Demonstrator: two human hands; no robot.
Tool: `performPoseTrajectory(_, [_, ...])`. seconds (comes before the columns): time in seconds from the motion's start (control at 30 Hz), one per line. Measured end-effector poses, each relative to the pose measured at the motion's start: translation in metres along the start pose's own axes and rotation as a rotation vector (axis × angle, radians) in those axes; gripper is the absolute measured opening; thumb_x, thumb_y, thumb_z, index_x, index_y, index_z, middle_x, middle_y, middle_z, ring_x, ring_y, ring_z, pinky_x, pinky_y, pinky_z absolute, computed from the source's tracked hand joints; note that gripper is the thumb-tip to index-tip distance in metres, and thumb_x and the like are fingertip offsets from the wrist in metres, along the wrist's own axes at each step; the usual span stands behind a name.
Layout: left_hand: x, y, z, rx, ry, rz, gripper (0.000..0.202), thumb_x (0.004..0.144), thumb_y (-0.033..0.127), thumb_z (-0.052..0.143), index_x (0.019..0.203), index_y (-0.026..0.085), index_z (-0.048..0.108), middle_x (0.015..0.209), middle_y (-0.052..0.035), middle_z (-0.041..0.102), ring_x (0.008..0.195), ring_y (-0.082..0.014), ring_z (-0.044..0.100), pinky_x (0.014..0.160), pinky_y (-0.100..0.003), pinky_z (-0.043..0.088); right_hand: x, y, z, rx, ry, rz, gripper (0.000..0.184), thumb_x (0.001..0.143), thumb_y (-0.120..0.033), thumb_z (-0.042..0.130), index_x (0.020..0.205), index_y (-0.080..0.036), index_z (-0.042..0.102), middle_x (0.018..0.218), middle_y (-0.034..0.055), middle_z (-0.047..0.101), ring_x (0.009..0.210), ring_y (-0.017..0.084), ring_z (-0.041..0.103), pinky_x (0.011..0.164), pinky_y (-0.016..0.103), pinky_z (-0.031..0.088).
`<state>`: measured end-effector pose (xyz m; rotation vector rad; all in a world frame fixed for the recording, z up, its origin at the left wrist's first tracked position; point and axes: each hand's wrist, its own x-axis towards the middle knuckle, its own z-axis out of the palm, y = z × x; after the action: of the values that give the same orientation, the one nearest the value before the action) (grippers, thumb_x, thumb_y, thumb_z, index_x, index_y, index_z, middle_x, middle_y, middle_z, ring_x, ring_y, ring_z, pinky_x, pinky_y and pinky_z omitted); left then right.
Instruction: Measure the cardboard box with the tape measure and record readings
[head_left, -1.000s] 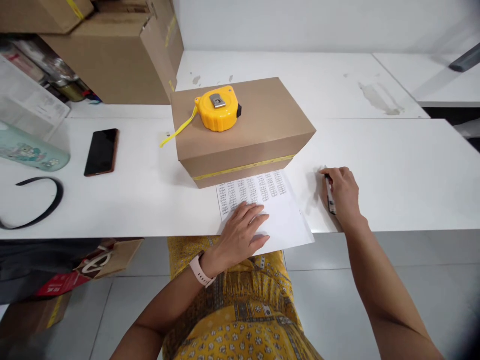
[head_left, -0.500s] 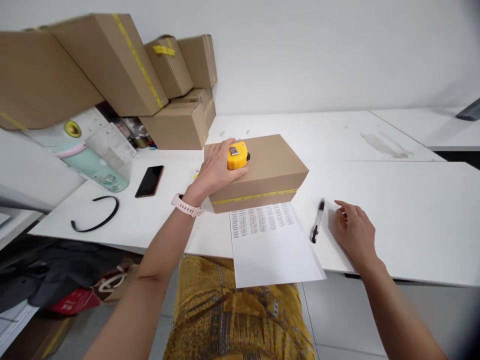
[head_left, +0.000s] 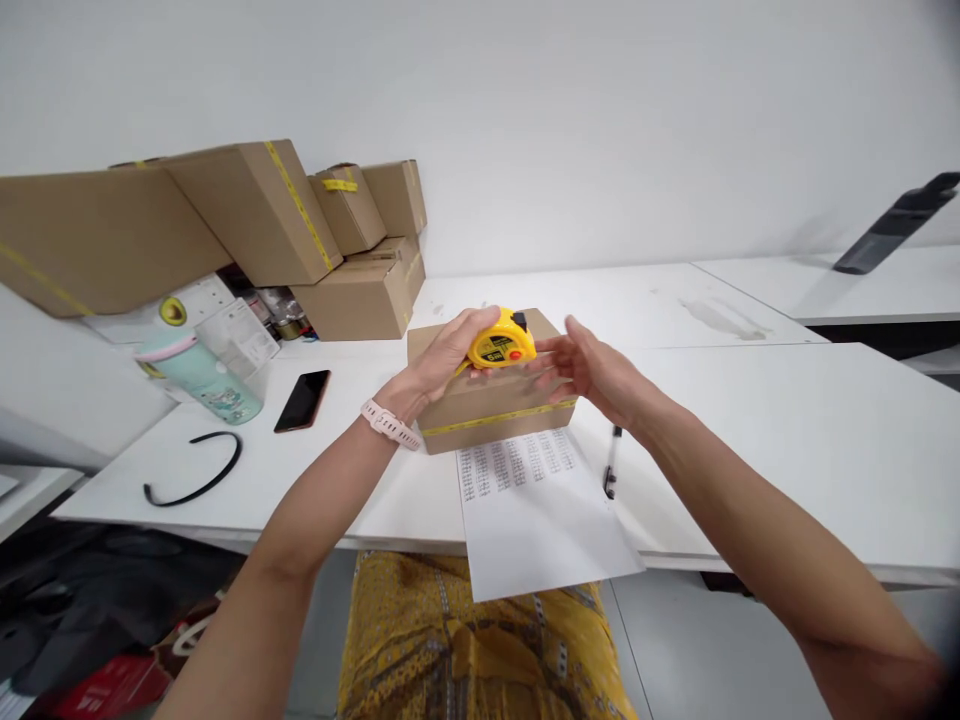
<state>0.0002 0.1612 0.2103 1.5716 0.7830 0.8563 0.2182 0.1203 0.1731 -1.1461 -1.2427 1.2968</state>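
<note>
A yellow tape measure (head_left: 501,340) with a black label and a red button is held by my left hand (head_left: 448,352), thumb on top and fingers beneath. The hand is raised above a closed cardboard box (head_left: 499,412) banded with yellow tape. Just right of the tape measure is my right hand (head_left: 589,372), its fingers apart and reaching toward the case. Whether its fingertips touch the case I cannot tell. A sheet of paper (head_left: 540,535) with printed or written columns lies partly under the box. Below my right hand is a pen (head_left: 611,465), partly hidden by the wrist.
Several cardboard boxes (head_left: 247,210) are stacked at the back left. Nearby stand a mint bottle (head_left: 206,380), a phone (head_left: 302,401) and a black curved band (head_left: 225,470). A dark bottle-shaped object (head_left: 892,228) is at the far right. The sheet overhangs the table's front edge.
My left hand has lifted and turned the tape measure from the box top. My right hand has moved from beside the pen up and left to the tape measure. The view has tilted upward.
</note>
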Motion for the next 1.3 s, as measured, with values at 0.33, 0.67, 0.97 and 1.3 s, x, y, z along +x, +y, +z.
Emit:
performPoseTrajectory(0.33, [-0.024,-0.001,-0.049,0.062,0.117,-0.005,0.055,0.084,0.065,0.065,0.104,0.015,0.067,0.091,-0.0084,0.071,0.06,-0.0115,0.056,0.047,-0.022,0.038,0.037,-0.033,0.001,-0.024,0.083,0.084,0.044,0.086,-0.056,0.077,0.07,-0.018,0.059,0.066,0.0009,0.058,0.051,0.008,0.046,0.04,0.023,0.03])
performPoseTrajectory(0.67, [-0.057,-0.038,-0.185,0.136,0.303,-0.255,0.043,0.077,0.055,0.069,0.094,0.015,0.068,0.072,-0.007,0.069,0.052,-0.013,0.05,0.042,-0.022,0.039,0.079,0.03,-0.075,-0.195,0.346,0.143,0.043,0.093,-0.048,0.067,0.065,-0.022,0.047,0.062,-0.0017,0.05,0.057,0.012,0.044,0.053,0.025,0.04])
performPoseTrajectory(0.97, [-0.047,-0.055,-0.191,0.128,0.196,-0.257,0.048,0.08,0.06,0.068,0.099,0.016,0.07,0.083,-0.008,0.073,0.058,-0.0139,0.057,0.047,-0.022,0.042,0.094,0.027,-0.042,-0.444,0.296,0.231,0.041,0.087,-0.061,0.07,0.09,-0.02,0.066,0.106,0.0089,0.074,0.089,0.021,0.063,0.072,0.03,0.045])
performPoseTrajectory(1.3, [-0.044,-0.049,-0.176,0.155,0.173,-0.249,0.052,0.078,0.063,0.066,0.101,0.017,0.07,0.084,-0.0079,0.074,0.059,-0.0151,0.059,0.046,-0.023,0.038,0.092,0.037,-0.035,-0.421,0.183,0.324,0.059,0.087,-0.077,0.059,0.11,-0.024,0.073,0.128,0.0099,0.075,0.113,0.03,0.068,0.089,0.037,0.052])
